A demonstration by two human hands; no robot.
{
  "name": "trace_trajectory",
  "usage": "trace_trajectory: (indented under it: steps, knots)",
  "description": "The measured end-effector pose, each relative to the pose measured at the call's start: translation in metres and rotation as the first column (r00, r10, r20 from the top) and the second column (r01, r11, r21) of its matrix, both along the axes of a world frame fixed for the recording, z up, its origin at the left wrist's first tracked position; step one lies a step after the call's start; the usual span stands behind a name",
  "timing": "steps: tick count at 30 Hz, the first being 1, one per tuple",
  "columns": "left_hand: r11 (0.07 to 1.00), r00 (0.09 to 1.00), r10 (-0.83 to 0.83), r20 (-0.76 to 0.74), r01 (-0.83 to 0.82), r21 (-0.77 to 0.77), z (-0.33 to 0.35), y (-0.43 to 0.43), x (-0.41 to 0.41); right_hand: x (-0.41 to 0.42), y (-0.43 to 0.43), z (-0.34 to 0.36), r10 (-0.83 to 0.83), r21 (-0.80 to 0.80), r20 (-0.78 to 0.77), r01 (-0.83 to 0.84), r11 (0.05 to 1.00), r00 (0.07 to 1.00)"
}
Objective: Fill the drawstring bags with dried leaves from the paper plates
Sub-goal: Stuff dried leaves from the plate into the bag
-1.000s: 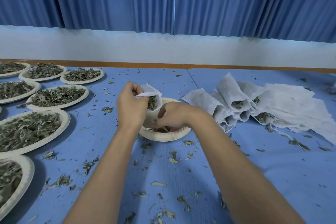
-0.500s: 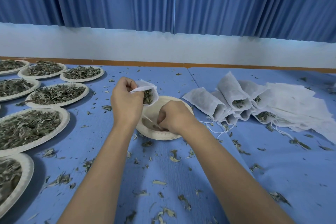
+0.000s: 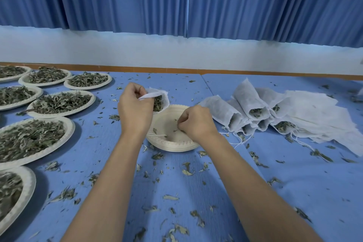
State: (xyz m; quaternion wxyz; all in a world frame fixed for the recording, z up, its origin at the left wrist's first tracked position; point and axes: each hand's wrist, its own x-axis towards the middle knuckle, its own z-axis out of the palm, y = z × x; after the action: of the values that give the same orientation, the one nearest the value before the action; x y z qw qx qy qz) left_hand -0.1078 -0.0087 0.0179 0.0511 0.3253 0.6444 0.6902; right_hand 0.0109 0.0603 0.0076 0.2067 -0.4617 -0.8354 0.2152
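Drawstring bag (image 3: 164,98): white, thin fabric, mouth held open and tilted toward the right, dried leaves (image 3: 157,104) visible inside. It sits above the far-left rim of the near-empty paper plate (image 3: 169,146) at mid-desk, and its cord (image 3: 157,135) trails into the plate.

Left hand (image 3: 135,111): fingers curled, gripping the bag's rim, wrist straight, forearm raised off the desk (image 3: 294,182).

Right hand (image 3: 195,124): knuckles up, fingers curled into the plate, tips pinching a few leaf scraps (image 3: 177,126).

Filled bags (image 3: 249,108) lie toward the desk's right edge, mouths facing the near edge, beside flat bags (image 3: 318,116). 7 heaped plates (image 3: 59,103) line the left edge. Loose leaf bits are scattered over the desk.
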Motion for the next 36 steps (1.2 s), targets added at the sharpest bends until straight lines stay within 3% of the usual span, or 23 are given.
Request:
trace_trajectory:
  steps: [3,7,9,17,22,25,31,33,35,36]
  knots:
    - [1.000,1.000,-0.009,0.004,0.009,-0.024,-0.002,0.001,0.000,-0.005,-0.002,-0.002,-0.020,-0.002,-0.103,0.019,1.000,0.995]
    - [0.999,0.999,-0.009,0.033,0.011,-0.040,-0.005,0.001,0.000,-0.013,-0.008,-0.006,-0.053,0.107,0.120,0.040,0.993,0.991]
    - [0.999,0.999,-0.004,0.042,0.005,-0.037,-0.005,0.002,0.000,-0.018,-0.014,-0.011,-0.026,0.110,0.143,0.010,0.994,0.989]
    - [1.000,0.997,0.003,0.080,-0.001,-0.030,-0.007,0.004,-0.003,-0.030,-0.022,-0.013,0.203,-0.028,-0.082,-0.206,0.978,0.976]
    - [1.000,0.994,-0.001,0.113,0.003,-0.022,-0.008,0.005,-0.005,-0.032,-0.024,-0.010,0.280,0.069,0.089,-0.286,0.956,0.956]
    - [1.000,0.994,-0.003,0.105,0.007,-0.031,-0.008,0.005,-0.003,-0.033,-0.025,-0.009,0.243,0.138,0.184,-0.270,0.953,0.952]
    - [0.992,0.989,-0.094,0.117,0.102,-0.068,-0.003,0.004,0.005,-0.018,-0.010,-0.008,0.047,0.151,0.146,-0.069,0.986,0.988]
    - [0.982,0.973,-0.165,0.164,0.177,-0.066,-0.002,0.005,0.007,-0.008,-0.004,-0.009,0.009,0.104,0.033,-0.013,0.994,0.999]
    - [0.969,0.952,-0.221,0.211,0.238,-0.060,0.000,0.005,0.010,0.002,-0.001,-0.005,-0.083,-0.120,-0.276,0.051,0.991,0.957]
    - [0.964,0.941,-0.244,0.234,0.262,-0.051,0.001,0.005,0.011,0.007,0.001,0.000,-0.162,-0.263,-0.443,0.044,0.964,0.882]
